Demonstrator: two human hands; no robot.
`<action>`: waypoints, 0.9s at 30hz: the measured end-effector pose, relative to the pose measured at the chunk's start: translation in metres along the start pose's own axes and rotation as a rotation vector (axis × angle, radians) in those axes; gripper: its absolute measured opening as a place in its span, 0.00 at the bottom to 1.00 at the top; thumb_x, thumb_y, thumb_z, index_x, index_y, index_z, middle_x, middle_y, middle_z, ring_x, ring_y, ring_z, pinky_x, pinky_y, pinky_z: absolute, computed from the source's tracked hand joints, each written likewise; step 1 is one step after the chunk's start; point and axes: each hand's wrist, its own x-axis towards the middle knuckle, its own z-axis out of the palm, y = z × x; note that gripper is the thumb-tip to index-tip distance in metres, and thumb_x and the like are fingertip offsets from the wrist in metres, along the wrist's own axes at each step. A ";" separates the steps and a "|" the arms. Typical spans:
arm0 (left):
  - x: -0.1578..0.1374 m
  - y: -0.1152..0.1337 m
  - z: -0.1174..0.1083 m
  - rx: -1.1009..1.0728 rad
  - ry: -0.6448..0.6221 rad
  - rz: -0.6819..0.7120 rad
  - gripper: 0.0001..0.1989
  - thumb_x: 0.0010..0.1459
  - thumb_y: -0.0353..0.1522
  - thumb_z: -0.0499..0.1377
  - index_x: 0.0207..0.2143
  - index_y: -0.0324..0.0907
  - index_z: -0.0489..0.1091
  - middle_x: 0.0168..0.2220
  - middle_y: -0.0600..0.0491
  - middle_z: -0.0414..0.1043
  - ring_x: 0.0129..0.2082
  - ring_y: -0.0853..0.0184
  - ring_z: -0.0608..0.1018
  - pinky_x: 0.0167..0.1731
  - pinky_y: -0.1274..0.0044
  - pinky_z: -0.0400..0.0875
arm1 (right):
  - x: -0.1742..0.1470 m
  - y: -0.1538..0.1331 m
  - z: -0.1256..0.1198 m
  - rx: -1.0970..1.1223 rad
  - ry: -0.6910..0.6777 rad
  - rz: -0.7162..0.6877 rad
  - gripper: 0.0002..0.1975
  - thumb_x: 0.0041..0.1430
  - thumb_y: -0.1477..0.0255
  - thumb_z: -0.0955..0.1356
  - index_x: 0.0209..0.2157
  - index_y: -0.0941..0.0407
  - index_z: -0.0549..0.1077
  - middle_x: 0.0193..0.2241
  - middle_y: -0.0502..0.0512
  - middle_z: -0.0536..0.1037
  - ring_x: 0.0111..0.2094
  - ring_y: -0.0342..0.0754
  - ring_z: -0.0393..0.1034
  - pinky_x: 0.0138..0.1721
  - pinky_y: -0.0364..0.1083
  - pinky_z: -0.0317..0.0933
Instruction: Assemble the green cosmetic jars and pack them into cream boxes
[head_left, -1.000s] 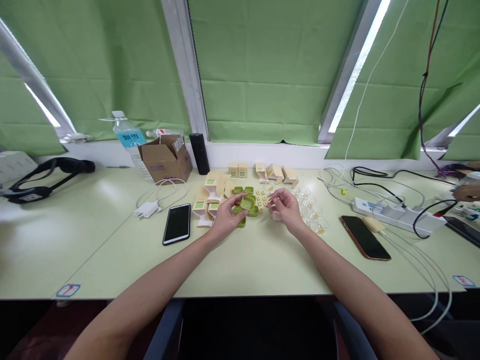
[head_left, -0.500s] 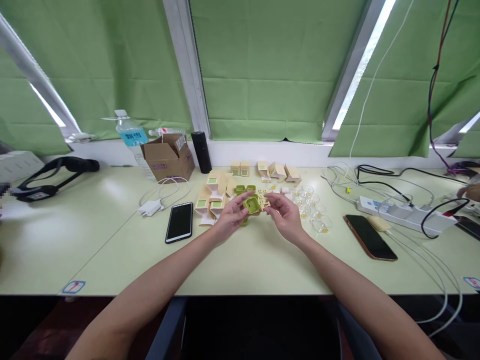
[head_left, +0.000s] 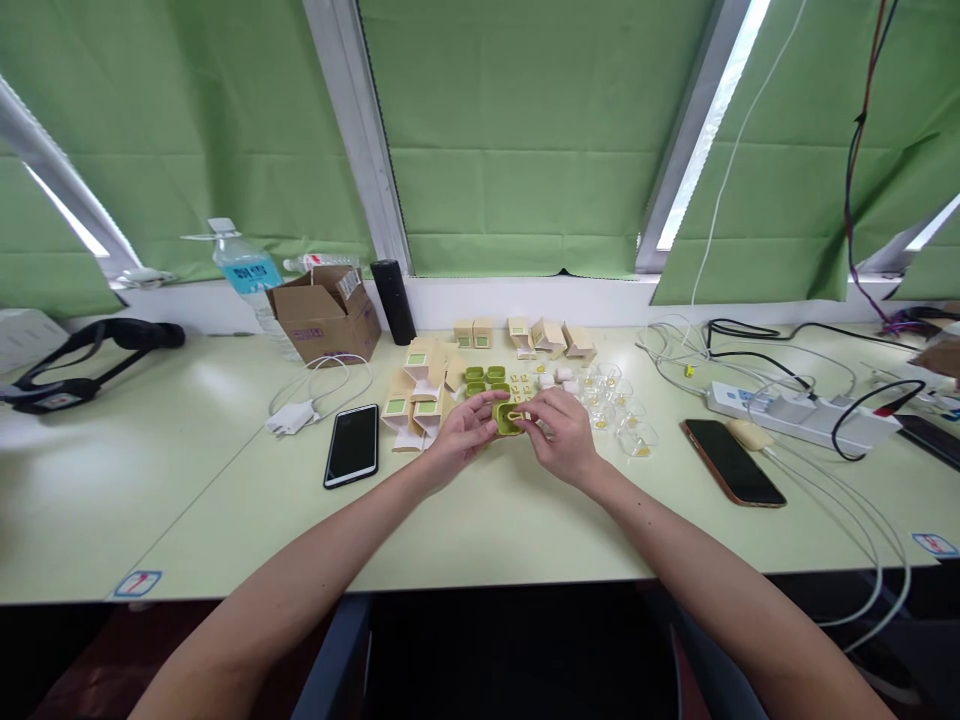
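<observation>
In the head view, my left hand (head_left: 459,437) grips a small green square plastic tray (head_left: 508,428) by its left side. The tray is tilted so that its inside faces me. My right hand (head_left: 562,435) pinches a tiny pale yellow piece (head_left: 516,415) over the tray's opening; whether it touches the tray's floor I cannot tell. Just beyond my hands stand several more green trays (head_left: 475,375), beside a group of small yellow pieces (head_left: 517,379). Clear plastic covers (head_left: 637,436) and small white lumps (head_left: 564,375) lie to the right of these.
Folded card boxes (head_left: 424,370) stand left of the trays, and more card boxes (head_left: 550,337) at the back. A black phone (head_left: 352,446) lies on the left, another phone (head_left: 731,462) on the right. Beyond are a power strip (head_left: 802,420), cables, a brown carton (head_left: 330,320) and a bottle (head_left: 251,270).
My right hand has moved left and brought the yellow piece over the green tray. The tray has come slightly lower and nearer. The whole view has shifted a little.
</observation>
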 end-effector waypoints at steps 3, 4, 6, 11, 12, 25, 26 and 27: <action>0.002 -0.003 -0.002 0.018 0.016 0.003 0.29 0.53 0.38 0.74 0.55 0.42 0.72 0.48 0.44 0.79 0.45 0.62 0.82 0.49 0.71 0.74 | -0.001 0.001 0.000 -0.079 -0.039 -0.010 0.07 0.68 0.71 0.68 0.36 0.53 0.79 0.29 0.55 0.76 0.31 0.50 0.66 0.33 0.50 0.58; 0.002 -0.003 -0.003 0.028 0.022 0.006 0.29 0.52 0.38 0.74 0.55 0.42 0.72 0.47 0.45 0.79 0.44 0.63 0.81 0.46 0.73 0.74 | -0.001 0.002 0.000 -0.095 -0.049 -0.012 0.08 0.68 0.71 0.68 0.36 0.53 0.79 0.28 0.54 0.75 0.31 0.50 0.65 0.33 0.50 0.57; 0.003 -0.004 -0.003 0.052 0.033 0.014 0.30 0.51 0.38 0.75 0.55 0.42 0.73 0.45 0.46 0.78 0.42 0.64 0.81 0.41 0.76 0.73 | -0.001 0.002 0.000 -0.115 -0.060 -0.019 0.08 0.69 0.71 0.68 0.36 0.53 0.79 0.27 0.54 0.75 0.31 0.49 0.64 0.33 0.50 0.55; 0.003 -0.004 -0.003 0.086 0.030 0.022 0.29 0.51 0.38 0.75 0.54 0.41 0.73 0.45 0.45 0.78 0.43 0.63 0.80 0.44 0.75 0.73 | -0.001 0.001 0.000 -0.141 -0.062 -0.038 0.08 0.69 0.72 0.67 0.35 0.53 0.79 0.26 0.53 0.75 0.31 0.49 0.65 0.34 0.50 0.54; 0.003 -0.004 -0.003 0.085 0.023 0.022 0.29 0.51 0.38 0.75 0.53 0.41 0.73 0.45 0.45 0.78 0.44 0.63 0.80 0.45 0.74 0.73 | -0.001 0.001 0.000 -0.144 -0.063 -0.043 0.08 0.69 0.72 0.67 0.35 0.53 0.79 0.27 0.53 0.76 0.31 0.49 0.65 0.33 0.50 0.54; 0.005 -0.010 -0.005 0.139 0.043 0.050 0.26 0.49 0.39 0.77 0.48 0.41 0.76 0.45 0.46 0.76 0.45 0.65 0.78 0.46 0.76 0.73 | -0.004 0.001 0.004 -0.106 -0.062 -0.093 0.10 0.69 0.74 0.66 0.33 0.53 0.78 0.26 0.54 0.77 0.30 0.49 0.64 0.31 0.49 0.56; 0.005 -0.010 -0.005 0.148 0.041 0.049 0.26 0.49 0.39 0.77 0.48 0.40 0.76 0.45 0.46 0.76 0.45 0.65 0.78 0.46 0.75 0.73 | -0.005 0.002 0.005 -0.098 -0.064 -0.091 0.11 0.69 0.74 0.66 0.33 0.53 0.78 0.26 0.54 0.77 0.30 0.49 0.64 0.31 0.49 0.56; 0.005 -0.011 -0.005 0.157 0.038 0.048 0.26 0.49 0.39 0.77 0.48 0.40 0.76 0.45 0.46 0.76 0.45 0.65 0.78 0.46 0.75 0.74 | -0.005 0.002 0.005 -0.090 -0.069 -0.086 0.12 0.70 0.73 0.66 0.32 0.53 0.78 0.25 0.54 0.77 0.29 0.49 0.64 0.31 0.49 0.56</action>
